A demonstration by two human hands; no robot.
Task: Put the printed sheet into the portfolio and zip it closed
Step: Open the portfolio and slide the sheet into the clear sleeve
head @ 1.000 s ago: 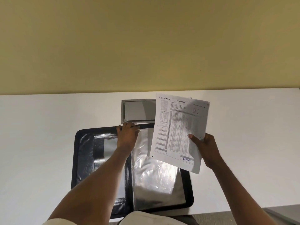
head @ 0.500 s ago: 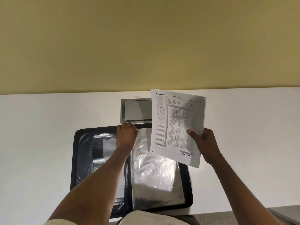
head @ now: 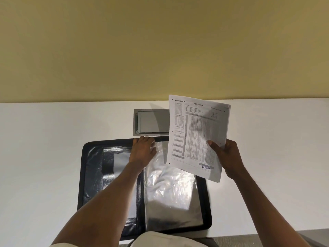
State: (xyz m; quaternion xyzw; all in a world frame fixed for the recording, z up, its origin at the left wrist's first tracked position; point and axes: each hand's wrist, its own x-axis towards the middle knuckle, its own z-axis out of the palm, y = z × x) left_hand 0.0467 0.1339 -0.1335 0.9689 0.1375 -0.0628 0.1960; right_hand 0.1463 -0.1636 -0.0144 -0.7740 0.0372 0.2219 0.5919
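A black zip portfolio (head: 90, 175) lies open flat on the white table, with shiny clear plastic sleeves (head: 169, 189) on its right half. My left hand (head: 143, 150) rests at the top of the spine and pinches the top edge of a sleeve. My right hand (head: 226, 154) holds the printed sheet (head: 195, 132), an OMR form stamped "ENTERED", upright above the portfolio's upper right corner, thumb on its front. The sheet hides the portfolio's top right corner.
The white table (head: 44, 148) runs to a yellow wall (head: 160, 50) behind. A grey metal cable hatch (head: 151, 122) is set into the table just beyond the portfolio. The table's near edge shows at the bottom right, with grey floor below it.
My right hand has raised the sheet a little and turned it more upright, shifting it slightly left. My left hand stays at the top of the sleeves.
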